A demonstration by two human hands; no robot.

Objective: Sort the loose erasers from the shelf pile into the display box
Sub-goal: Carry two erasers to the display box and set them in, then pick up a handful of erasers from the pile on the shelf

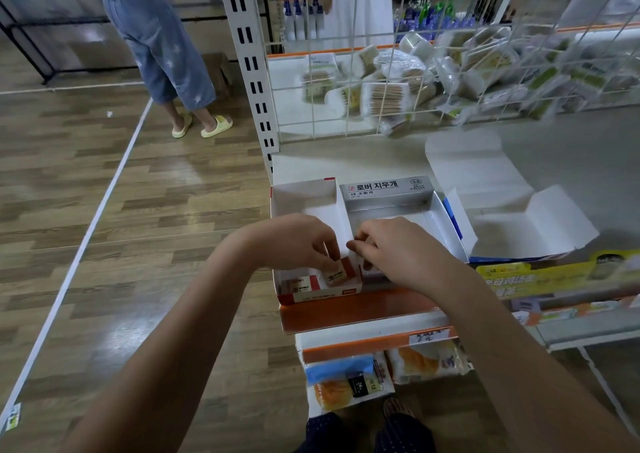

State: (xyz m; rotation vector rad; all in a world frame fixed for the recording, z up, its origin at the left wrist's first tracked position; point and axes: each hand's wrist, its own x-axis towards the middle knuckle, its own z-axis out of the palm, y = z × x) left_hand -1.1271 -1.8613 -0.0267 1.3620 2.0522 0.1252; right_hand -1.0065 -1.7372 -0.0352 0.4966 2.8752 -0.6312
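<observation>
Two open display boxes stand side by side at the shelf's front edge. The red-and-white box (304, 196) on the left holds an eraser (301, 285) lying flat at its near end. My left hand (294, 241) pinches a second white-and-orange eraser (341, 272) just above the box's front right corner. The silver box (388, 189) with Korean lettering sits to the right. My right hand (398, 248) reaches into its near end with curled fingers; whatever it grips is hidden under the hand.
A flattened white carton lid (491, 193) lies right of the boxes. Behind a wire grid (349, 71) is a heap of cotton swab packs (398, 82). A person in blue trousers (162, 37) stands on the floor at the left. Snack packets (349, 380) fill the lower shelf.
</observation>
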